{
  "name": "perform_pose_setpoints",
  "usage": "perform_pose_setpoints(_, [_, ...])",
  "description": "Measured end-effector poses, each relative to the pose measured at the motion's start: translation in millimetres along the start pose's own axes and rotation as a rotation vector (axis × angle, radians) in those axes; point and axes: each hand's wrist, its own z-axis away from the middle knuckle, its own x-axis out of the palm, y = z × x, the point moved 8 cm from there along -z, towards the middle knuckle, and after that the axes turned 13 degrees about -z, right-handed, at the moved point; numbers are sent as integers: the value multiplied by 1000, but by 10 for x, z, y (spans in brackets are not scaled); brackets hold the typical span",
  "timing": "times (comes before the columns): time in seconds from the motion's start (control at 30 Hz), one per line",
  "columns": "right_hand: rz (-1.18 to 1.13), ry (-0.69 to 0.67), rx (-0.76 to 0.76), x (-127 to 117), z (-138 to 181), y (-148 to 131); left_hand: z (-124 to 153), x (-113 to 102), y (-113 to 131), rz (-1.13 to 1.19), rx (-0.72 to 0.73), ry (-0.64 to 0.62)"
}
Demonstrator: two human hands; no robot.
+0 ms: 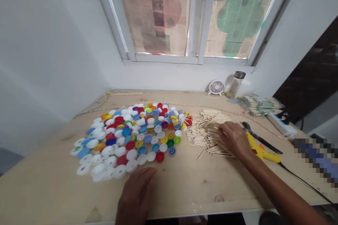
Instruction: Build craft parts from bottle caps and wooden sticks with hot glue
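My right hand is over the right side of a pile of short wooden sticks. Its fingers are drawn together at the sticks, and whatever lies between the fingertips is hidden. On the bare tabletop near the front rests my left hand, fingers stretched out and holding nothing. Just beyond it spreads a large heap of coloured plastic bottle caps, many of them white. A small piece made of caps and sticks sits between the heap and the sticks.
A yellow glue gun and dark-handled pliers lie right of my right hand. Farther back are a bagged bundle of sticks, a power strip, a small white fan and a glass bottle. A cord crosses the wooden table.
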Motion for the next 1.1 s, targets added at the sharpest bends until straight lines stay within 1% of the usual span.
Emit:
perform_pose_setpoints(0.1, [-220, 41, 41, 39, 219, -155, -1, 7, 194, 98, -16, -17])
perform_pose_setpoints(0.17, [-372, 36, 75, 158, 361, -241, -43, 15, 380, 164, -18, -42])
perform_pose_setpoints(0.23, [-507, 33, 119, 295, 472, -283, -109, 58, 606, 207, 39, -109])
perform_pose_setpoints(0.3, [-631, 45, 172, 407, 547, -283, -187, 101, 747, 253, 33, -156])
perform_pose_setpoints(0.53, [-1149, 134, 384, 653, 717, -244, -386, 292, 947, 500, -177, -285])
perform_pose_setpoints(0.73, [-1542, 160, 559, 904, 812, -298, -376, 449, 1105, 665, -239, -472])
perform_pose_setpoints(0.8, [-1622, 158, 593, 947, 824, -325, -341, 504, 1142, 781, -274, -525])
perform_pose_setpoints(0.9, [-1675, 144, 622, 978, 829, -357, -292, 585, 1142, 933, -378, -567])
perform_pose_setpoints(0.97, [-1668, 129, 626, 984, 827, -373, -275, 624, 1112, 956, -432, -572])
perform_pose_setpoints(1.1, [-1567, 73, 622, 1004, 829, -398, -261, 656, 1005, 898, -475, -532])
